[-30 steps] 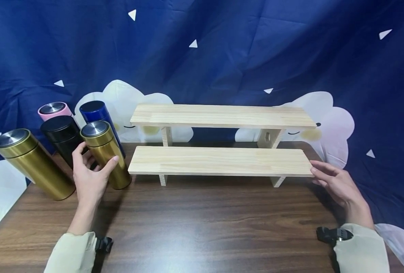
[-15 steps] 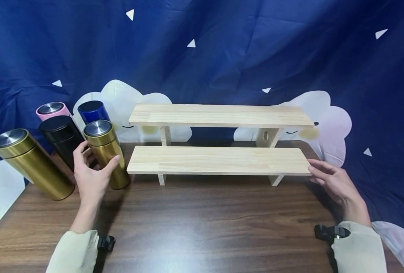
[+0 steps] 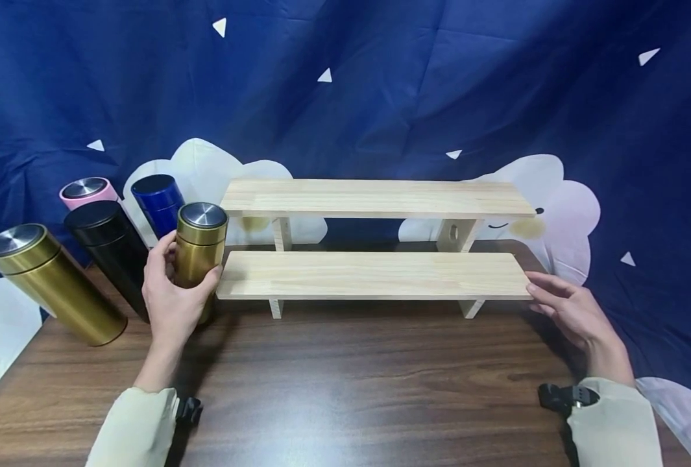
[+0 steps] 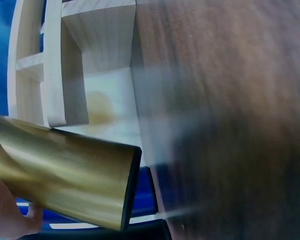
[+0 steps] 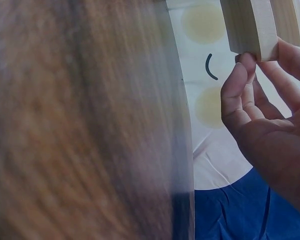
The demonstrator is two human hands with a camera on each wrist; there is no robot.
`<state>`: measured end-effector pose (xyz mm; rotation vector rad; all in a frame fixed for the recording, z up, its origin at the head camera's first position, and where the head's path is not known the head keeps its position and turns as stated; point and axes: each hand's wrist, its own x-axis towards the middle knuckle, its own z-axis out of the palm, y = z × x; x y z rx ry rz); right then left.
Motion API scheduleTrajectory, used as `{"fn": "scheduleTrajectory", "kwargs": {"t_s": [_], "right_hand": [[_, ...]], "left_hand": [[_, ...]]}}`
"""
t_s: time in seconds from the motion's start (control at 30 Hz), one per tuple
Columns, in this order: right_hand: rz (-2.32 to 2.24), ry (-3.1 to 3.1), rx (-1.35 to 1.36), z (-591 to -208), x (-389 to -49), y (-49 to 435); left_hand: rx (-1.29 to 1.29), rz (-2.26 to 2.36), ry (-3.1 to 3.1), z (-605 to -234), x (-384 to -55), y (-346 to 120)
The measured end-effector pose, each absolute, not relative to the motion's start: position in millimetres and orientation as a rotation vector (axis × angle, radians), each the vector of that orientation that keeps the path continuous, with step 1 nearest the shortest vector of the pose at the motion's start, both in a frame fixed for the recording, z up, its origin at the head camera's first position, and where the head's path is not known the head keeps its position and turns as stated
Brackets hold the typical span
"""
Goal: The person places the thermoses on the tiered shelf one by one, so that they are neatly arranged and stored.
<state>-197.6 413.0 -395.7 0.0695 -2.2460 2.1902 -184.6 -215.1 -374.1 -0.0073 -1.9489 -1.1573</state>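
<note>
My left hand [image 3: 172,292] grips a gold thermos bottle [image 3: 200,250] with a silver lid, its fingers and thumb around the body. In the left wrist view the gold bottle [image 4: 75,170] has its dark-rimmed base off the table. It is close to the left end of a two-tier wooden shelf [image 3: 374,275]. At the opposite end, my right hand [image 3: 575,308] holds the lower board's edge. In the right wrist view, fingers [image 5: 235,92] of that hand lie on either side of the board end [image 5: 265,30].
Left of the held bottle stand another gold bottle [image 3: 59,285], a black one [image 3: 111,253], a pink one [image 3: 88,191] and a blue one [image 3: 159,204]. The upper board [image 3: 374,198] sits behind the lower one. A blue curtain [image 3: 368,84] hangs behind the brown wooden table [image 3: 333,383].
The left hand has lifted the gold bottle and brought it right, away from the black bottle and nearer the shelf. My right hand stays at the board's end.
</note>
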Motion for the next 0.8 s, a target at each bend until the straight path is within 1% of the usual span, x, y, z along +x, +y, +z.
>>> {"fn": "scheduleTrajectory", "kwargs": {"t_s": [0.27, 0.57, 0.8], "right_hand": [[2.153, -2.288, 0.034, -396, -197, 413], [2.155, -2.294, 0.049, -395, -197, 412], [2.178, -2.257, 0.071, -396, -197, 414]], "left_hand": [[-0.075, -1.069, -1.967, -369, -189, -212], [-0.242, -0.968, -1.951, -369, -195, -201], [-0.268, -0.941, -1.969, -362, -202, -195]]}}
